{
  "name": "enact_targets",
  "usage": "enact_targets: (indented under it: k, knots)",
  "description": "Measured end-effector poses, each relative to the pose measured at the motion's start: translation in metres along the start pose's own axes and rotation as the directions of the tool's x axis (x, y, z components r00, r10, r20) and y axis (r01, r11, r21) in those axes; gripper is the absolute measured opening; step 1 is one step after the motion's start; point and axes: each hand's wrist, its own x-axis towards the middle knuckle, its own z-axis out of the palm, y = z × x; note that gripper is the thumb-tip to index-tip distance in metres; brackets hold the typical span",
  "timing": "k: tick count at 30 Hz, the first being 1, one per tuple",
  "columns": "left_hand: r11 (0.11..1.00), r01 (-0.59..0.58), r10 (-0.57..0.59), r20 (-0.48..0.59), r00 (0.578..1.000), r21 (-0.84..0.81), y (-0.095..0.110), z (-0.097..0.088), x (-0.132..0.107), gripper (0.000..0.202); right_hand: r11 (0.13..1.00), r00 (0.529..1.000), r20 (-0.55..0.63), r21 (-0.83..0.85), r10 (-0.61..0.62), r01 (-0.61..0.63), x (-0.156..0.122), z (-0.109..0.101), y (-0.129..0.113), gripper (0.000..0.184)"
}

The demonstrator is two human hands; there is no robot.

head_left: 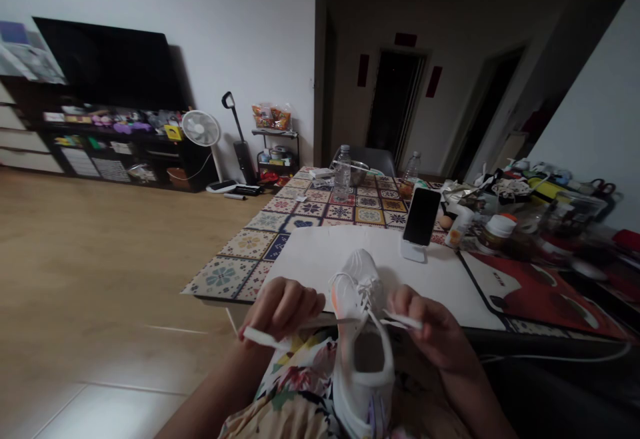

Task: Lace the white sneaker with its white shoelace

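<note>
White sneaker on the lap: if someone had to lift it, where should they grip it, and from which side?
Probably the heel collar of the white sneaker, from above: its opening faces up, nearest the wearer. The left hand and right hand hold the lace ends further forward.

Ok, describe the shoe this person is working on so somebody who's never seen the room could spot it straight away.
Start at the table with the patterned tile cloth and find the white board on its near edge. The shoe rests against that edge, toe on the board, heel toward the person's lap. It is white with an orange patch, and the left hand and right hand each pull one white lace end sideways.
</note>
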Motion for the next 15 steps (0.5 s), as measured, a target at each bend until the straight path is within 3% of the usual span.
enact_targets:
  k: [3, 6, 8, 10, 11, 12, 15]
  knots:
    - [0.942, -0.205, 0.246, 0.130, 0.961, -0.267, 0.020, -0.003, 0.001, 0.070, 0.996, 0.982, -0.174, 0.044, -0.070, 0.079, -0.001, 0.000, -0.011, 0.055]
    - [0.885, -0.215, 0.329, 0.228, 0.916, -0.413, 0.048, 0.008, 0.004, 0.064, 0.985, 0.953, -0.280, 0.094, -0.115, 0.147, -0.003, -0.002, -0.022, 0.044]
    - [0.944, -0.062, 0.153, 0.264, 0.952, -0.324, 0.069, 0.023, 0.006, 0.060, 0.981, 0.925, -0.353, 0.077, -0.139, 0.176, -0.005, -0.001, -0.026, 0.036]
    - [0.973, 0.014, 0.045, 0.249, 0.968, -0.231, 0.088, 0.041, 0.009, 0.044, 0.984, 0.902, -0.392, -0.059, -0.180, 0.171, -0.009, 0.004, -0.026, 0.026]
    - [0.991, 0.113, -0.090, 0.259, 0.962, -0.075, 0.095, 0.050, 0.011, 0.034, 0.973, 0.905, -0.370, -0.169, -0.210, 0.157, -0.010, 0.008, -0.025, 0.020]
    - [0.985, 0.165, -0.173, 0.262, 0.949, 0.054, 0.100, 0.058, 0.013, 0.029, 0.944, 0.915, -0.319, -0.291, -0.248, 0.154, -0.012, 0.012, -0.024, 0.014]
    - [0.976, 0.122, -0.152, 0.162, 0.975, 0.180, 0.104, 0.075, 0.019, 0.043, 0.771, 0.947, -0.042, -0.592, -0.317, 0.232, -0.015, 0.025, -0.024, 0.008]
